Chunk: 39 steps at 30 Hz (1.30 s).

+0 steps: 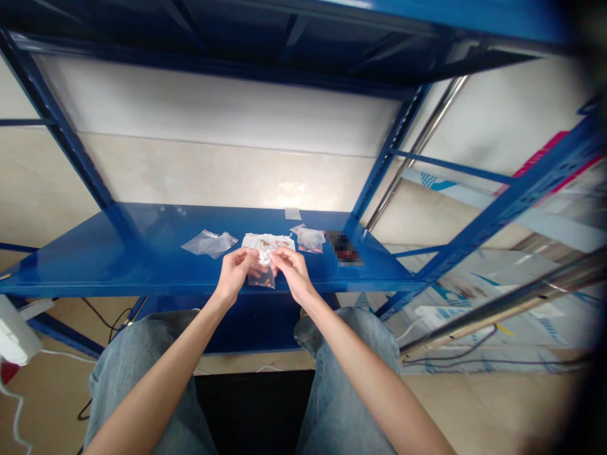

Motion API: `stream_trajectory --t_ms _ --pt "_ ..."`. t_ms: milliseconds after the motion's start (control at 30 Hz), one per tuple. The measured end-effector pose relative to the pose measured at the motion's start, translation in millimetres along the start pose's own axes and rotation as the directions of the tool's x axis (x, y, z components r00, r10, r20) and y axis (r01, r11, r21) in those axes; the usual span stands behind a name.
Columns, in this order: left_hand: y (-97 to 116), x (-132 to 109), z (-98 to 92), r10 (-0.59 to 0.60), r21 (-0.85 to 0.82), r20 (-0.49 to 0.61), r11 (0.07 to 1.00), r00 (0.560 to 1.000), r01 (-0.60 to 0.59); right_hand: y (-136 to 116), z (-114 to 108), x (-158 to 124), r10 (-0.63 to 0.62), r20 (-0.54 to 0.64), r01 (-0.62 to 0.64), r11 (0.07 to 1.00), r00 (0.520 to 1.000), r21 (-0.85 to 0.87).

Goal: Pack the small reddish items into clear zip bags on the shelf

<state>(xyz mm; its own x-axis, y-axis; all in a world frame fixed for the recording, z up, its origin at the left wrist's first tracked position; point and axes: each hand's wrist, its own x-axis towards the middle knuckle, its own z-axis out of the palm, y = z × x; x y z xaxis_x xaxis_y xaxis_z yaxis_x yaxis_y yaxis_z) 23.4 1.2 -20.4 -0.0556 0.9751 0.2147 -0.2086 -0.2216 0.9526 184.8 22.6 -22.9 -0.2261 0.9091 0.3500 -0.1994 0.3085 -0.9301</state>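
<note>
My left hand [236, 272] and my right hand [293, 268] meet above the front edge of a blue metal shelf [118, 259]. Both pinch the top of a small clear plastic bag [263, 273] with dark little items in it. The bag hangs between my fingertips, just in front of a white printed packet [268, 241] lying flat on the shelf.
Empty clear bags [210, 242] lie to the left, a filled small bag [310, 240] and a dark object [344, 248] to the right, a small label [293, 213] behind. Blue uprights [71, 151] frame the shelf. My knees in jeans are below; cables and a white adapter [14, 332] lie on the floor.
</note>
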Motion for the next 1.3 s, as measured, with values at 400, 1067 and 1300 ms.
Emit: stream_trajectory --t_ms 400,1067,1300 --pt "-3 6 -2.8 0.075 -0.050 -0.117 0.995 0.990 -0.082 -10 9 2 -0.039 -0.111 0.043 0.998 0.993 0.034" --pt "3 -4 4.0 0.164 0.110 0.086 0.979 0.983 -0.173 -7 10 -5 0.042 0.100 -0.034 0.996 0.994 -0.087" --pt "3 -3 4.4 0.161 0.105 0.042 0.981 0.986 -0.165 -3 9 -3 0.043 0.043 -0.043 0.999 0.998 -0.004"
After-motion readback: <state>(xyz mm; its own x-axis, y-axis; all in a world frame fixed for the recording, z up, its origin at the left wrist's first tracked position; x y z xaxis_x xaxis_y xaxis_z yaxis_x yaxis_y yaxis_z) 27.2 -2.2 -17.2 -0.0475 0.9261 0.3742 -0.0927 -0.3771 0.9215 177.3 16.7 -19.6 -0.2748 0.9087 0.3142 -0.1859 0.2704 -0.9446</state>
